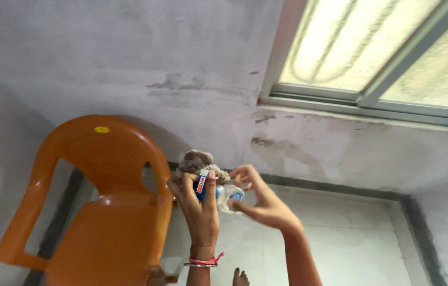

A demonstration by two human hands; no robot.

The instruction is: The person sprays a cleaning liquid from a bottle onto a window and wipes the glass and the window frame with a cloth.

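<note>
I'm seeing the left hand (201,209) and right hand (262,201) meeting mid-view around a small bottle (223,196) with a cloth wad (196,160) sitting on top, chair (94,212) standing left against the wall (128,58), window (377,58) sitting upper right, a foot (240,277) resting on the floor (351,243) below.

Both forearms are bare, with no sleeves reaching into view. The left hand (201,204) has a slim wrist carrying 2 bands: a red thread (206,260) tied round it, its loose end sticking out to the side, and just below it a thin metal bangle (198,265). The right hand (264,201) wears no ring, band or watch, and its forearm is long and slender. A bare foot (241,277) shows at the bottom edge.
</note>
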